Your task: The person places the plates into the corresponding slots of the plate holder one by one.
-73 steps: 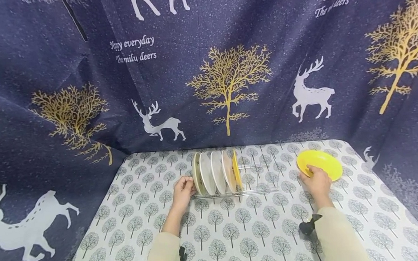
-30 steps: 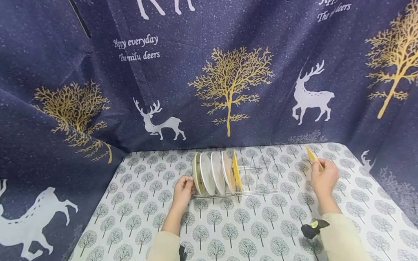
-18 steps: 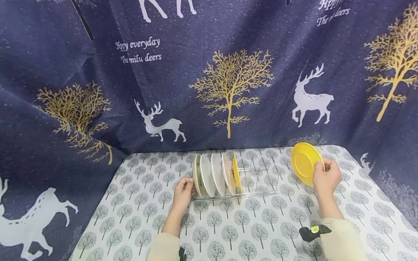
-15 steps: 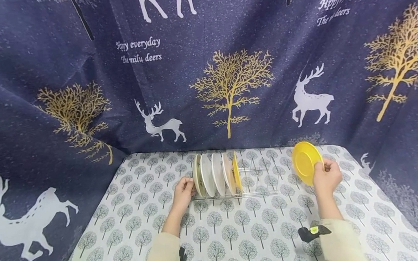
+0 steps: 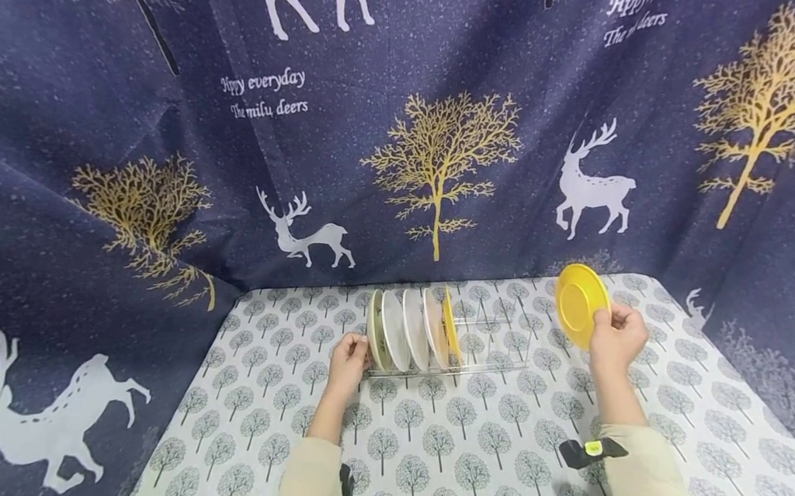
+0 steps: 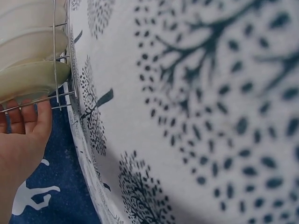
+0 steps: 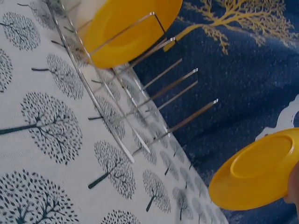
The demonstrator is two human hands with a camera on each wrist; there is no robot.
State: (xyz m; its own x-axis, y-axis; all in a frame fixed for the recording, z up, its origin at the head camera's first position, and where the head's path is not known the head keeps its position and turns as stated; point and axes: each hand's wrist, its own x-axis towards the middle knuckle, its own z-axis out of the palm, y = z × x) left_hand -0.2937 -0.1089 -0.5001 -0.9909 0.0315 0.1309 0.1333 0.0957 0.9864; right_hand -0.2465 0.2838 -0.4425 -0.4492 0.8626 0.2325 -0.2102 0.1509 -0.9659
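now, the left hand (image 5: 348, 358) curls its fingers (image 6: 32, 116) round the left end of the wire rack (image 5: 449, 365), touching the nearest cream plate (image 5: 377, 340). just right of that hand stand white plates, then a racked yellow plate (image 5: 450, 332). farther right, the right hand (image 5: 616, 337) pinches a yellow plate (image 5: 579, 304) upright, off the tablecloth (image 5: 455, 446).

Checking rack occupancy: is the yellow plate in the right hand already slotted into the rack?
No, the right hand holds the yellow plate upright in the air, well apart from the rack and its empty right-end slots.
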